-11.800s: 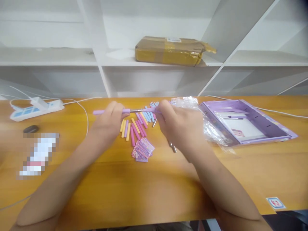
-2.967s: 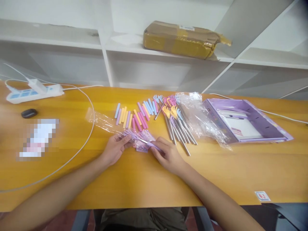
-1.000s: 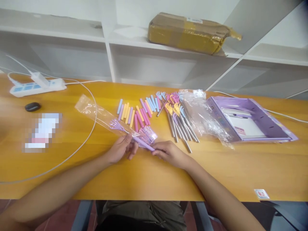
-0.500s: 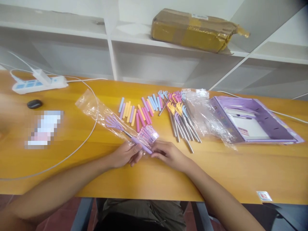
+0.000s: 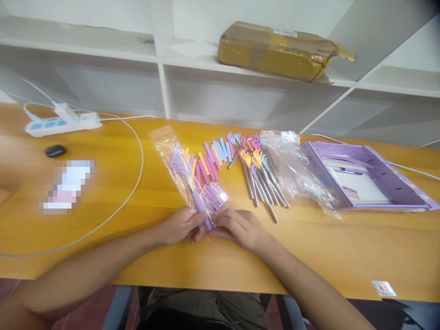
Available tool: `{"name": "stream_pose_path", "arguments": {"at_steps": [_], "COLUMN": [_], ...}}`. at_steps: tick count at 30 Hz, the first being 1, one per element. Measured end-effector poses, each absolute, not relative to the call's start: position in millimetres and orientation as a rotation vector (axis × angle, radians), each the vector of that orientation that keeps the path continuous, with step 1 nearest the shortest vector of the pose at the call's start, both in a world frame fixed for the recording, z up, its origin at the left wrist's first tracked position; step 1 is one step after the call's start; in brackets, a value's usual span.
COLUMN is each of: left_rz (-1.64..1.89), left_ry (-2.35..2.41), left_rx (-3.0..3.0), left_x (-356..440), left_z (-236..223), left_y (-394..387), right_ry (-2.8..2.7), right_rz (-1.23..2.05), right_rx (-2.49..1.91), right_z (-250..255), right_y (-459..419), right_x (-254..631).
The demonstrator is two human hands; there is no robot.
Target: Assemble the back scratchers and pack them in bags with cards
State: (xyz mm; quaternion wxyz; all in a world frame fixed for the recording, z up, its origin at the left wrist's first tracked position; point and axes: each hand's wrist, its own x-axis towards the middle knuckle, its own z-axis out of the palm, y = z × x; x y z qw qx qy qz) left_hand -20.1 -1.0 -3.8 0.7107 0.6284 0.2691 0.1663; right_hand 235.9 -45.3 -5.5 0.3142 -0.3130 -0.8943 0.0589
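A purple back scratcher [image 5: 197,200], with a hand-shaped head and metal rod, lies inside a clear plastic bag [image 5: 161,137]. My left hand [image 5: 182,225] is closed round its handle through the bag. My right hand [image 5: 239,227] pinches the bag's near end beside the handle's tip; its fingertips are partly hidden. Just beyond my hands sits a pile of small pink-purple printed cards [image 5: 215,196]. Several coloured handle sleeves [image 5: 208,167] lie behind them, some covered by the bag. To the right is a heap of back scratchers [image 5: 257,169] with bare metal rods.
Clear plastic bags [image 5: 292,160] lie between the heap and an open purple box [image 5: 374,183]. On the left are a power strip [image 5: 63,124], a black mouse-like object [image 5: 55,151], a blurred phone-like item [image 5: 68,183] and a white cable [image 5: 132,192]. A taped carton [image 5: 275,52] rests on the shelf.
The bagged back scratcher has swung more upright, its head moving right over the coloured sleeves. My right hand has shifted slightly down and closer to my left.
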Motion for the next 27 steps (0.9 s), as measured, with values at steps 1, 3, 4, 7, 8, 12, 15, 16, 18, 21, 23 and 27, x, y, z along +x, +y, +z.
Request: {"name": "stream_pose_path", "arguments": {"at_steps": [1, 3, 4, 7, 8, 12, 15, 16, 18, 21, 23, 27], "left_rz": [0.362, 0.355, 0.355, 0.351, 0.348, 0.338, 0.346, 0.348, 0.341, 0.322, 0.319, 0.315], "left_ry": [0.599, 0.613, 0.623, 0.662, 0.673, 0.691, 0.715, 0.724, 0.733, 0.72, 0.709, 0.678], "left_rx": [1.408, 1.421, 1.424, 1.444, 1.452, 1.552, 1.689, 1.716, 1.741, 1.744, 1.73, 1.709], "left_x": [-20.0, -19.6, -19.4, -18.8, -18.7, -18.0, -17.6, -17.7, -17.9, -18.3, -18.2, -16.7], "left_z": [-4.6, -6.6, -7.5, -8.0, -7.5, -4.6, -3.2, -3.0, -2.7, -2.6, -2.7, -1.1], "left_y": [-1.0, -1.2, -1.3, -1.4, -1.5, -1.8, -2.7, -3.0, -3.5, -3.3, -3.1, -3.6], "right_ry": [-2.364, -2.36, -2.349, -2.31, -2.3, -2.324, -2.398, -2.414, -2.421, -2.403, -2.392, -2.37], "right_rz": [0.089, -0.027, -0.07, -0.114, -0.122, -0.152, -0.161, -0.162, -0.168, -0.19, -0.2, -0.198], "right_rx": [-0.819, -0.809, -0.802, -0.786, -0.782, -0.769, -0.737, -0.728, -0.719, -0.722, -0.733, -0.755], "right_z": [-4.8, -3.5, -2.9, -1.0, -0.1, 4.2, 6.7, 7.0, 6.5, 4.6, 3.2, -0.1], "right_y": [-46.1, -47.3, -47.6, -47.4, -47.1, -45.7, -45.1, -45.0, -44.7, -44.6, -45.4, -49.0], "right_x": [235.0, 232.4, 230.6, 224.1, 222.0, 217.3, 217.2, 217.4, 217.7, 218.3, 219.1, 221.4]}}
